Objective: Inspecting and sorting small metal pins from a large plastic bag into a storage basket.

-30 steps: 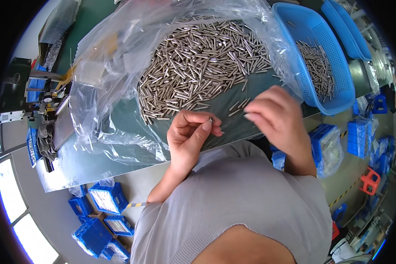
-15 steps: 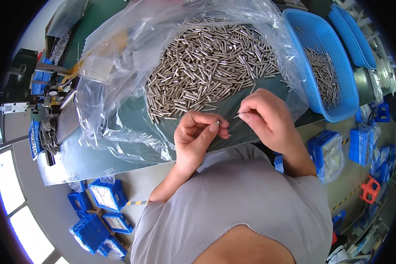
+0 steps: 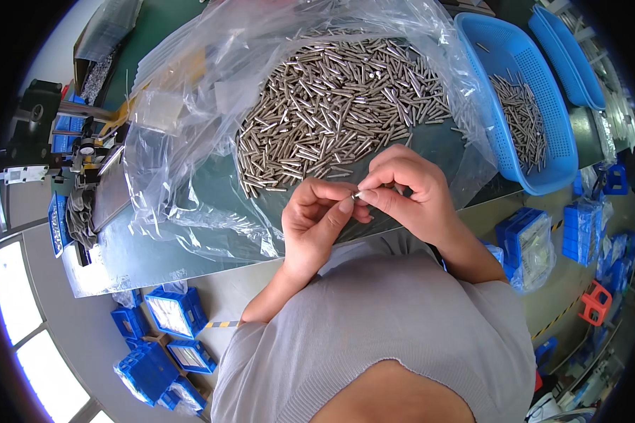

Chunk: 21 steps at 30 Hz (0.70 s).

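Observation:
My left hand point(image 3: 314, 220) is closed, its thumb and forefinger pinching a small shiny metal pin point(image 3: 356, 195) whose end peeks out between the fingertips. Against that same end, the thumb and forefinger of my right hand point(image 3: 410, 192) are pressed together on a small metal piece, mostly covered by the fingers. Both hands meet just over the near side of the table. Beyond them a wide heap of slim metal pins point(image 3: 331, 106) lies on a clear plastic sheet point(image 3: 183, 162).
At the right stands a blue perforated basket point(image 3: 559, 134) with more pins inside, beside another blue basket point(image 3: 568, 60). The green table point(image 3: 155, 257) ends close to my body. Blue crates point(image 3: 173, 314) sit on the floor at left, more crates point(image 3: 525, 243) and a red stool point(image 3: 595, 303) at right.
My right hand has moved left, bringing its pinched fingertips from a short gap away to the metal end in my left hand. The left hand has hardly moved.

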### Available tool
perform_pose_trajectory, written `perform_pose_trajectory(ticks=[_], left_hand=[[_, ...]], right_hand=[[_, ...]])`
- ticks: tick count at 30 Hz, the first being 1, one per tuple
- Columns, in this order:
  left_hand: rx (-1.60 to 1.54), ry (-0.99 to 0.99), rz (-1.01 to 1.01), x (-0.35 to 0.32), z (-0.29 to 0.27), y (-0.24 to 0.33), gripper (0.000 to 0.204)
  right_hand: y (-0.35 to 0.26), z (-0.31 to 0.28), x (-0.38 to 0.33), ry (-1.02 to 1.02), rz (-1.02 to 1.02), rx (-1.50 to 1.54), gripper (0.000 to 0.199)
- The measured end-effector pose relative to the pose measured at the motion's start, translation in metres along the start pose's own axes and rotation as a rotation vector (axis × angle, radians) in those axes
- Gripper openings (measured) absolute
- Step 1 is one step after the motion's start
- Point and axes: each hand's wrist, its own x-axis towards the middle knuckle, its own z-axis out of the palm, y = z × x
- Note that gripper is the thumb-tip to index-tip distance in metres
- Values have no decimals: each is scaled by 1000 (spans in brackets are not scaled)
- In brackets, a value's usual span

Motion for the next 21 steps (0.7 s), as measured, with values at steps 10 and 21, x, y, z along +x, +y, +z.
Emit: perform_pose_trajectory(ticks=[10,21], left_hand=[[43,23,-14,-1,4,-1,8],[19,5,17,2,4,0,7]], right_hand=[[-12,-6,-3,66,56,-88,10],[-35,-79,-11,710,-17,-893,18]])
